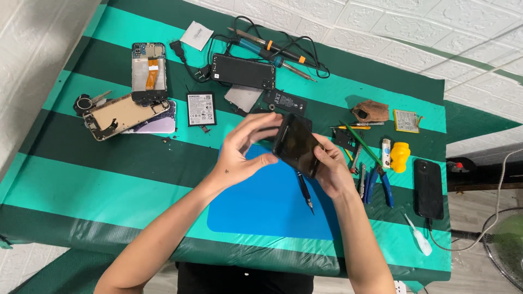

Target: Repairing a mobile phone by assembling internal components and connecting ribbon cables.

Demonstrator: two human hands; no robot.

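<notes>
Right, both hands gripped the dark phone (297,144) over the blue mat (272,207): left hand (242,155) pinching its top edge, right hand (329,171) cupping underneath; I judged prying was underway, next needing steady edge pressure.

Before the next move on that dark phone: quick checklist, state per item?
1. Both hands on the dark phone: ok, left hand and right hand grip it above the blue mat.
2. Phone tilted, not lying flat: ok.
3. Screwdriver within reach on the mat: ok.
4. Pliers and tweezers to the right: ok.
5. Soldering iron away from the hands: ok; hot or not, cannot tell.
6. Phone's back opened: cannot tell.
</notes>
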